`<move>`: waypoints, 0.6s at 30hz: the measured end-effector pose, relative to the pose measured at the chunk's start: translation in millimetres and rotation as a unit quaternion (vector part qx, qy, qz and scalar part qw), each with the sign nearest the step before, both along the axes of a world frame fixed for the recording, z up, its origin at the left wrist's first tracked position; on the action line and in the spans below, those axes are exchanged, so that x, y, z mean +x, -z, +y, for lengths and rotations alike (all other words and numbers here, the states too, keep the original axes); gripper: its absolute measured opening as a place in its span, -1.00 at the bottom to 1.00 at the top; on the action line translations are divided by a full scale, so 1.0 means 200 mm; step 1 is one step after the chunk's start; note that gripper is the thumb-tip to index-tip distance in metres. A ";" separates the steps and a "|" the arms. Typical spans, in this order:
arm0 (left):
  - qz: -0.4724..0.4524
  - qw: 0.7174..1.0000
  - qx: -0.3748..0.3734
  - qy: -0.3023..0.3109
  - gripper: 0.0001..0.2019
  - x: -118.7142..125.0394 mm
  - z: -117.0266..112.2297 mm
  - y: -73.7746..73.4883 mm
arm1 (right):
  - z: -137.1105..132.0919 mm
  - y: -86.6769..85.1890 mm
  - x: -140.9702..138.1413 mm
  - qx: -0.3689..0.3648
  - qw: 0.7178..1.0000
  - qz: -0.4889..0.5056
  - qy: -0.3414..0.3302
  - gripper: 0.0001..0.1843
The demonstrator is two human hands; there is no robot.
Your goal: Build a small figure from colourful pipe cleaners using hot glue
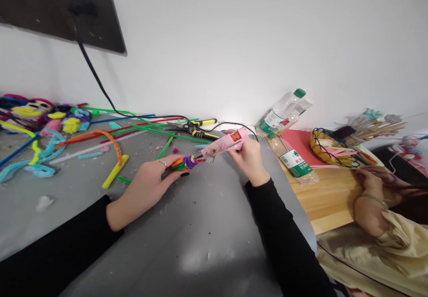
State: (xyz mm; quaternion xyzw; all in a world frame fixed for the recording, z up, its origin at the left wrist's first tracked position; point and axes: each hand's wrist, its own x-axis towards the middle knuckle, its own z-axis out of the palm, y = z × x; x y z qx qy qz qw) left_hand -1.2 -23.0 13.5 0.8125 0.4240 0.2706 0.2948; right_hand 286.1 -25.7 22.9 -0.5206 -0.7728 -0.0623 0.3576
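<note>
My left hand [152, 176] pinches a small pipe-cleaner piece [190, 162] wound in orange, green and purple. Fingers of my right hand [249, 161] wrap around a pink glue gun [224, 143], which points left. Its nozzle meets the purple end of the piece; whether it touches cannot be made out. Behind the gun lie pliers [197, 129] with yellow-and-black handles. Loose green pipe cleaners [167, 133] are strewn near them.
Coloured pipe cleaners [43, 154] and finished fuzzy figures [43, 109] crowd the left. At right are plastic bottles [297, 165], a yellow basket [329, 147] with paper strips, and another person's hands [374, 185]. A black cord [96, 76] runs down from a wall panel [63, 11].
</note>
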 end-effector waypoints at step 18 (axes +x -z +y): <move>-0.008 1.000 -0.002 0.005 -0.66 0.00 0.00 0.00 | 0.00 0.00 0.01 -0.005 1.000 -0.001 -0.001 -0.71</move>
